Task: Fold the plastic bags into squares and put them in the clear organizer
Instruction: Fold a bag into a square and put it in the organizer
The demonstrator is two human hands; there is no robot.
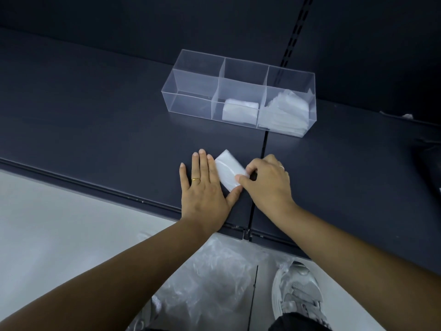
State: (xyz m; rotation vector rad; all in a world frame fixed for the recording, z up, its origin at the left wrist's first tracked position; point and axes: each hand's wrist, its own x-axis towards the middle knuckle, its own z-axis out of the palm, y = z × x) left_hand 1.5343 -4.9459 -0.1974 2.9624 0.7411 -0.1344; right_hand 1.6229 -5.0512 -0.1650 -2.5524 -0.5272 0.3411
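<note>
Small folded packet of white translucent plastic [229, 172], lying flat on the dark matte shelf [95, 120] between our hands, on the near side of the clear six-compartment acrylic organizer [188, 105]. Our left hand [202, 187] rests flat with fingers straight along its left edge; our right hand [268, 183] pinches its near right end with curled fingertips. We judge it light, soft, slippery and apt to spring open, best pinched across all layers. Its long axis slants from far left to near right
</note>
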